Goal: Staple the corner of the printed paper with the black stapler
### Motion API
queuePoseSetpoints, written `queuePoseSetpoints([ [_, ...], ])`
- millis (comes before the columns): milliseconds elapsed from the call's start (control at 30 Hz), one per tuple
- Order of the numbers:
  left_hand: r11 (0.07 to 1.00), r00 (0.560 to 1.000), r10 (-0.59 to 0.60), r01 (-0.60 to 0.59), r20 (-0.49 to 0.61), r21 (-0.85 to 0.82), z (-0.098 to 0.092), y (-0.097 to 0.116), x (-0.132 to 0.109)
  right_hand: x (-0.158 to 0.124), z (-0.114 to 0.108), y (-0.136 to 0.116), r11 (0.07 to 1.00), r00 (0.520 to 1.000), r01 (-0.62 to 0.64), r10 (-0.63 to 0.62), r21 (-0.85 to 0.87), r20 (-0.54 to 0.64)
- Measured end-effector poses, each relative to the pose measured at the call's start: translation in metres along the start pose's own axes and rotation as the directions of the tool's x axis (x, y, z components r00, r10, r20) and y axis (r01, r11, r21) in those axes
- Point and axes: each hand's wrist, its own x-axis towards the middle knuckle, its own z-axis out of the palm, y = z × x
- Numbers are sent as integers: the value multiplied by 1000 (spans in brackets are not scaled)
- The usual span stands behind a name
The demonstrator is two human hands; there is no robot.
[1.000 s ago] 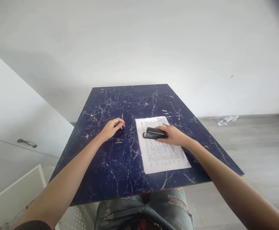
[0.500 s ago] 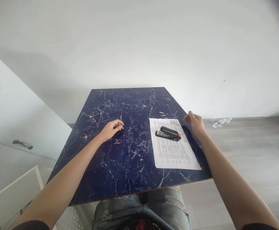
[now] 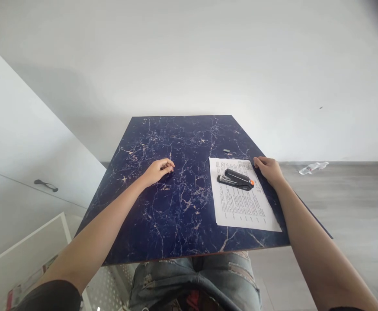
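My left hand [image 3: 159,170] lies on the blue marbled table [image 3: 185,194], its fingers loosely bent and a small gap by the thumb; no object shows in it. Over at the table's right side, my right hand [image 3: 269,168] is curled closed beside the paper's top right corner, with nothing visible in its fingers. To its left is a printed sheet of paper [image 3: 241,207], lying flat. A black stapler [image 3: 237,179] with an orange end rests on the sheet, its upper arm raised from the base. Beyond the sheet lies a small grey piece [image 3: 227,150], perhaps staples.
A white wall [image 3: 189,60] stands behind the table. At the left is a white cabinet with a dark handle [image 3: 46,185], and below it a white-framed rack [image 3: 62,224]. A clear plastic bottle [image 3: 312,167] lies on the grey floor [image 3: 354,207] at the right.
The view has shifted slightly, so the table sits a little farther right. My right hand has come down and drawn closer to the paper's corner. Stapler and sheet stay put on the table.
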Motion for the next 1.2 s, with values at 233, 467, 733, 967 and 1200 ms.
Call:
queuePoseSetpoints([
  [233,1000,1000,-4,3,7,24,0,-1,0,-2,-1,-4,1000,1000,15,-15,-3,1],
  [467,999,1000,-16,15,14,45,-1,8,-1,-2,-1,-4,1000,1000,14,-14,-11,-1],
  [733,999,999,-32,31,24,43,-2,7,-2,-4,-2,-5,1000,1000,4,-4,-13,-1],
  [967,993,996,-10,-1,-92,-118,-13,4,1,-4,-3,-6,1000,1000,5,-5,5,-5],
  [1200,763,373,-381,-389,-846,-516,-140,-47,-32,-21,-10,-19,959,994,109,-97,260,-57],
])
